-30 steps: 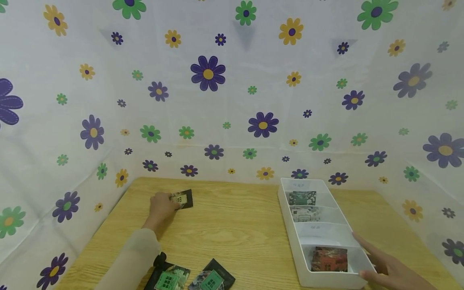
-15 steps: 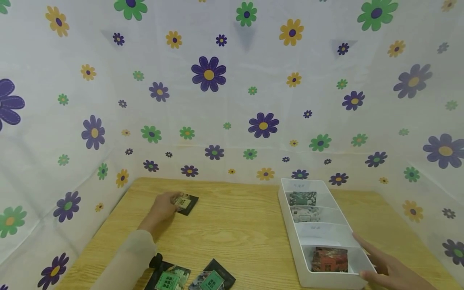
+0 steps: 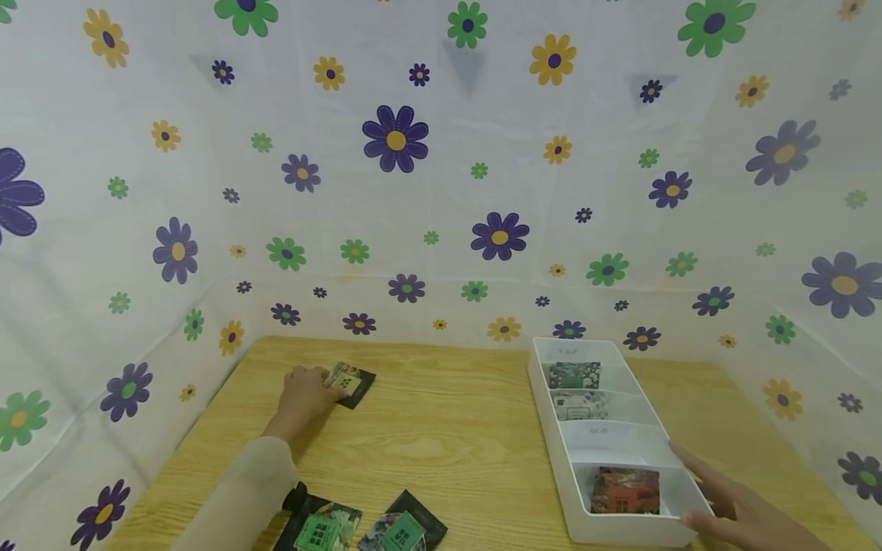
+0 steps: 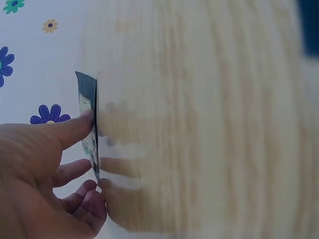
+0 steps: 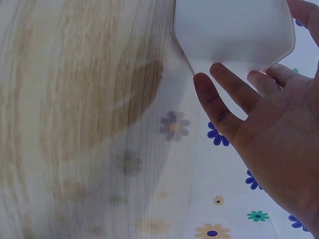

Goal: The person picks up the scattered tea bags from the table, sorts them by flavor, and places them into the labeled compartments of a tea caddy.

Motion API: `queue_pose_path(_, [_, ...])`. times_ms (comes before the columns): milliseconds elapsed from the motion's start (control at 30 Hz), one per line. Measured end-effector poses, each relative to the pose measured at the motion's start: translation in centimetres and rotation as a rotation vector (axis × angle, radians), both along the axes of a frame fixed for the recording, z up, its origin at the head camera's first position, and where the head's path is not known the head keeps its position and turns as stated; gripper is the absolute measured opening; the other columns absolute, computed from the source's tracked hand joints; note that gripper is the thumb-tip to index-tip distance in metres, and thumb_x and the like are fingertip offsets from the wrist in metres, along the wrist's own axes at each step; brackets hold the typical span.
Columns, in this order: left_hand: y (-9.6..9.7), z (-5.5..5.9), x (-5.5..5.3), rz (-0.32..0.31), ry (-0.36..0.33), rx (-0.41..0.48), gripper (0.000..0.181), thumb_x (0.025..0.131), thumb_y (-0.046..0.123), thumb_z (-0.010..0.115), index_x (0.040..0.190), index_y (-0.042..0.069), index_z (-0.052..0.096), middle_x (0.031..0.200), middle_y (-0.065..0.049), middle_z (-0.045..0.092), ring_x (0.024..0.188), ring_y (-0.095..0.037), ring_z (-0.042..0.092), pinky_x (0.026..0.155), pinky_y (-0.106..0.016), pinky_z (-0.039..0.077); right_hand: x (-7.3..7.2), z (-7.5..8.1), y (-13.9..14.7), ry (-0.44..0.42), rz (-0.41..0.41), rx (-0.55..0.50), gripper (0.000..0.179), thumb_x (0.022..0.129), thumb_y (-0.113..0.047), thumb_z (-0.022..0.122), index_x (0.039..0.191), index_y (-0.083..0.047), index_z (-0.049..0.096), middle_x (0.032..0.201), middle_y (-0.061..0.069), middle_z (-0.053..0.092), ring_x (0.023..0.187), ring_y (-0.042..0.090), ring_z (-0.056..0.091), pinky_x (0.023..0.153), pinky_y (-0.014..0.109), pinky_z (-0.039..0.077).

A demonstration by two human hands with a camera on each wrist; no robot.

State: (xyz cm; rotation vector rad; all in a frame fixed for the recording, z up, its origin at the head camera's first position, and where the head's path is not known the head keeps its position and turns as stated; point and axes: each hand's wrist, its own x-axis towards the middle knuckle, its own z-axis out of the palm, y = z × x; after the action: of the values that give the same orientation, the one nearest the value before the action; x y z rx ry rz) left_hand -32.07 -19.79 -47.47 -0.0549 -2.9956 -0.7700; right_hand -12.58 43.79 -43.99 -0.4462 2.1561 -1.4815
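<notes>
A small black packet with a pale yellow label [image 3: 354, 389] lies on the table at the back left. My left hand [image 3: 303, 398] touches its left side; in the left wrist view the straight thumb rests on the packet's face [image 4: 87, 99] and the other fingers bend loosely by its lower end. On the right stands a long white divided tray [image 3: 561, 474]. My right hand [image 3: 744, 509] rests at its front right corner, thumb at the front end. Straight, spread fingers touch the tray [image 5: 234, 30] in the right wrist view.
Two black packets with green labels, one [image 3: 324, 528] beside the left sleeve and another [image 3: 403, 528], lie at the table's front. In the tray are a red packet [image 3: 625, 491], a pale packet [image 3: 581, 405] and a green packet [image 3: 575, 375]. Flowered cloth [image 3: 441, 191] surrounds the table.
The packet at the back left has turned and shifted slightly right and nearer. My left hand moved along with it, then drew a little left off its top. Right hand and tray are still.
</notes>
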Motion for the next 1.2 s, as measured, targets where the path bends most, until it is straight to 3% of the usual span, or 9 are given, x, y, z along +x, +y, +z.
queue_pose_path(133, [0.1,0.3,-0.3,-0.021,-0.028,0.043,0.059,0.094,0.026,0.076,0.135,-0.012,0.056,0.133,-0.039,0.049,0.126,-0.056,0.040,0.103,-0.063,0.040,0.0,-0.1,0.1,-0.013,0.001,-0.029,0.075,0.113,-0.009,0.038,0.160,-0.016,-0.021,0.154,-0.022,0.030,0.120,-0.001,0.058,0.091,0.039,0.058])
queue_pose_path(167, [0.1,0.4,-0.3,-0.028,-0.031,0.055,0.059,0.094,0.025,0.076,0.135,-0.012,0.056,0.133,-0.039,0.049,0.127,-0.056,0.040,0.104,-0.063,0.039,0.0,-0.1,0.1,-0.012,-0.002,-0.028,0.075,0.113,-0.009,0.038,0.161,-0.016,-0.021,0.153,-0.023,0.029,0.120,-0.002,0.058,0.091,0.039,0.058])
queue_pose_path(267, [0.2,0.6,-0.6,-0.060,-0.032,0.079,0.057,0.091,0.020,0.078,0.134,-0.010,0.055,0.130,-0.036,0.054,0.125,-0.055,0.044,0.104,-0.063,0.040,0.1,0.0,0.0,-0.012,-0.008,-0.022,0.076,0.113,-0.010,0.038,0.160,-0.016,-0.021,0.167,0.013,0.020,0.120,-0.001,0.058,0.091,0.041,0.058])
queue_pose_path(367, [0.3,0.6,-0.9,-0.097,-0.035,0.112,0.056,0.090,0.015,0.078,0.134,-0.009,0.053,0.125,-0.032,0.060,0.118,-0.050,0.053,0.102,-0.060,0.043,0.1,0.0,-0.2,-0.007,-0.015,-0.003,0.076,0.113,-0.011,0.038,0.160,-0.016,-0.022,0.157,0.046,-0.010,0.120,-0.003,0.057,0.091,0.042,0.058])
queue_pose_path(533, [0.5,0.4,-0.9,-0.133,-0.053,0.169,0.054,0.092,0.009,0.077,0.137,-0.003,0.050,0.123,-0.028,0.063,0.109,-0.040,0.061,0.097,-0.057,0.048,0.1,0.1,-0.3,-0.010,-0.016,-0.004,0.076,0.114,-0.011,0.038,0.160,-0.016,-0.022,0.155,0.047,-0.017,0.120,-0.004,0.057,0.091,0.043,0.058])
queue_pose_path(733, [0.4,0.2,-1.0,-0.145,0.016,0.182,0.039,0.094,0.000,0.068,0.132,0.001,0.060,0.124,-0.026,0.065,0.096,-0.032,0.060,0.089,-0.051,0.050,0.1,0.0,-0.2,-0.025,-0.015,-0.024,0.076,0.114,-0.011,0.037,0.160,-0.016,-0.022,0.155,0.047,-0.014,0.120,-0.001,0.059,0.091,0.044,0.058])
queue_pose_path(867, [0.6,0.5,-1.0,-0.149,0.027,0.200,0.037,0.097,0.001,0.065,0.133,0.002,0.064,0.132,-0.028,0.062,0.102,-0.033,0.062,0.090,-0.050,0.052,0.1,0.0,-0.2,-0.020,-0.022,-0.004,0.076,0.114,-0.012,0.038,0.159,-0.015,-0.023,0.153,0.050,-0.012,0.118,0.000,0.061,0.090,0.044,0.059])
queue_pose_path(1000, [1.1,1.2,-1.0,-0.134,0.003,0.271,0.040,0.099,0.005,0.065,0.139,0.004,0.063,0.130,-0.027,0.063,0.110,-0.037,0.065,0.088,-0.048,0.056,0.2,0.0,-0.4,-0.010,-0.022,0.007,0.076,0.114,-0.012,0.039,0.159,-0.016,-0.022,0.152,0.051,-0.010,0.118,0.001,0.062,0.089,0.044,0.059])
queue_pose_path(1200, [2.7,2.5,-1.0,-0.151,0.006,0.438,0.041,0.099,0.008,0.068,0.139,0.003,0.061,0.117,-0.022,0.068,0.099,-0.029,0.067,0.081,-0.039,0.059,0.1,0.1,-0.4,-0.022,-0.012,-0.007,0.075,0.114,-0.011,0.037,0.160,-0.018,-0.021,0.153,0.051,-0.008,0.119,0.004,0.062,0.090,0.044,0.059])
